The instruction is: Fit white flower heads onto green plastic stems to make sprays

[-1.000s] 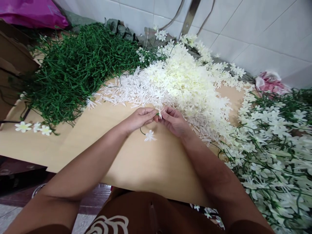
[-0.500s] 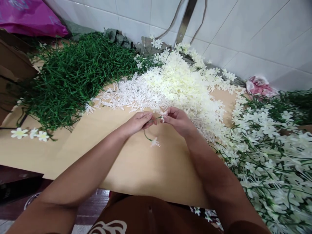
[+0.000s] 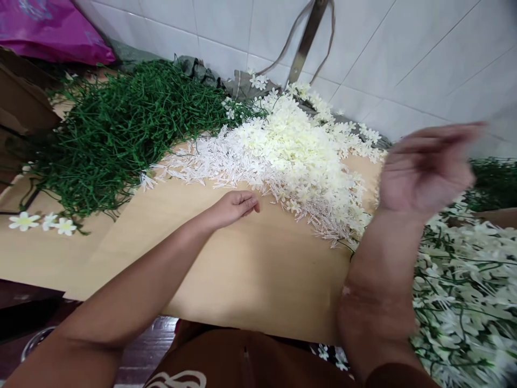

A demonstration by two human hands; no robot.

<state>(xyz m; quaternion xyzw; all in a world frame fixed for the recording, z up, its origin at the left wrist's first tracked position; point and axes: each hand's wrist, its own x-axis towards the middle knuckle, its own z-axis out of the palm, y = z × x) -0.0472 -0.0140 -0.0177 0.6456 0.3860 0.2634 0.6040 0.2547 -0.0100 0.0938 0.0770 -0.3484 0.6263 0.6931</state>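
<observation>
My left hand (image 3: pixel 239 207) hangs just over the brown board, its fingers curled together and no stem or flower showing in them. To the right, my right hand (image 3: pixel 424 170) is raised over the heap of white artificial flowers on green stems (image 3: pixel 464 291). It is smeared by motion, with the fingers stretched out and nothing seen in them. Beyond my left hand lie loose white stamens (image 3: pixel 226 156) and a pile of cream-white petal flowers (image 3: pixel 299 140). A tangle of green plastic stems (image 3: pixel 133 129) covers the back left.
The brown board (image 3: pixel 226 280) spans the front, its near edge close to my body. Several single flowers (image 3: pixel 24 221) lie at the far left by a cardboard box (image 3: pixel 24 102). A purple bag (image 3: pixel 52 32) stands behind. A tiled wall (image 3: pixel 383 48) with a metal strip (image 3: pixel 305 46) closes the back.
Both hands held a stem with white flowers together over the board. My right hand has swung away to the right, and that stem no longer shows. My left hand stays near its place.
</observation>
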